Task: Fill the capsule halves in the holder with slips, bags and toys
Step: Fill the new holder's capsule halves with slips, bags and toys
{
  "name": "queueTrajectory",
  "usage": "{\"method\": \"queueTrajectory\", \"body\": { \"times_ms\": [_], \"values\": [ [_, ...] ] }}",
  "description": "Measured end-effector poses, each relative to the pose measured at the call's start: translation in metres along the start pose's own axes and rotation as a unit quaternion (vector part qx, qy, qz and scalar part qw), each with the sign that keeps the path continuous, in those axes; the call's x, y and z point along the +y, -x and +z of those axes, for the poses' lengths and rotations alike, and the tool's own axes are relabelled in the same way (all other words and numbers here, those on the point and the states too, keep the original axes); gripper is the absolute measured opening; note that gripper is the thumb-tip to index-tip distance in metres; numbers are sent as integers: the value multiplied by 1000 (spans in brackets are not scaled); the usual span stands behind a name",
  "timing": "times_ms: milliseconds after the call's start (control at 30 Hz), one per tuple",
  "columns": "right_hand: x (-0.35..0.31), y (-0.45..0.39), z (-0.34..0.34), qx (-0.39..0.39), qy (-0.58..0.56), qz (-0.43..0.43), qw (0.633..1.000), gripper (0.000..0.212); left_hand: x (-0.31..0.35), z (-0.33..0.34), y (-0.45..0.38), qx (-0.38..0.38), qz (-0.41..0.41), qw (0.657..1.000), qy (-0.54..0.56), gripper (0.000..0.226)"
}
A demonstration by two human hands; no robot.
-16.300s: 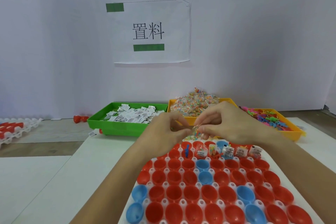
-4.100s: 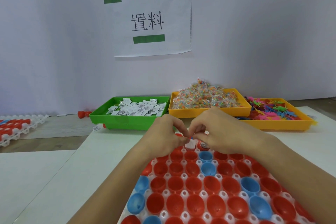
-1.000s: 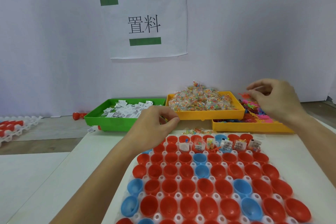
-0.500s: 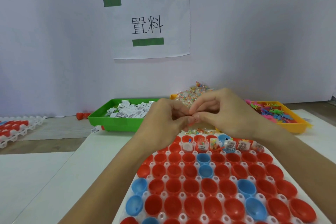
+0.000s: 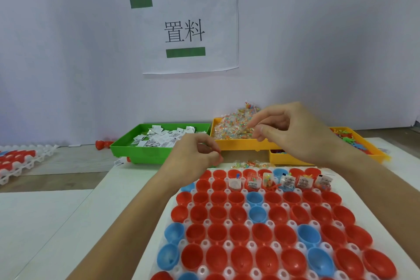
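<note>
- Half a second ago both hands met fingertip to fingertip above the far rows of the holder; now they are apart. The right hand [image 5: 302,134] has gone back over the yellow tray [image 5: 241,144] of candy bags [image 5: 234,126], while the left hand [image 5: 195,157] has dropped toward the holder's far left corner.
- Right thumb and forefinger are pressed together at the top of the bag heap; whether a bag is actually pinched between them I cannot tell.
- Left fingers are curled inward, with something small and red or pink at the fingertips, too small to name.
- The holder [image 5: 227,245] lies close in front, its red and blue capsule halves [image 5: 261,234] mostly empty. Only a run of cups [image 5: 288,182] in the second row from the far end holds slips, bags and toys.
- The slips lie in the green tray [image 5: 141,152], the toys in the orange tray [image 5: 363,150] to the right.
- The bags look light, soft and slick, likely to cling together. A pinch at one corner or sealed edge should lift a single one.
</note>
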State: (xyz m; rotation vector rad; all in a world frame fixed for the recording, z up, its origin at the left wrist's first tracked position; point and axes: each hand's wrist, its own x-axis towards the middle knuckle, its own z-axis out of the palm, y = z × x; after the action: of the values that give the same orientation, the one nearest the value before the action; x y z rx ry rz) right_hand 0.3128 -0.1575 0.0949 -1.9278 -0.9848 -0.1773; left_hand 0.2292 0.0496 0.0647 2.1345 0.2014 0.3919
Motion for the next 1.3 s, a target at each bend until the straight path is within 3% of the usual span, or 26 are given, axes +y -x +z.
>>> {"method": "queueTrajectory", "body": {
  "times_ms": [367,767,1000,1300],
  "values": [
    [22,-3,-8,32,35,28,998,16,-17,2,-5,-47,8,987,-156,11],
    [65,-5,-12,94,147,88,981,19,-21,5,-5,-90,9,971,-220,8],
    [85,1,-4,-28,249,136,959,28,-20,5,-5,-108,32,966,-233,8],
    [94,0,-1,-70,259,194,944,51,-21,6,-5,-108,53,965,-234,4]
  ]
}}
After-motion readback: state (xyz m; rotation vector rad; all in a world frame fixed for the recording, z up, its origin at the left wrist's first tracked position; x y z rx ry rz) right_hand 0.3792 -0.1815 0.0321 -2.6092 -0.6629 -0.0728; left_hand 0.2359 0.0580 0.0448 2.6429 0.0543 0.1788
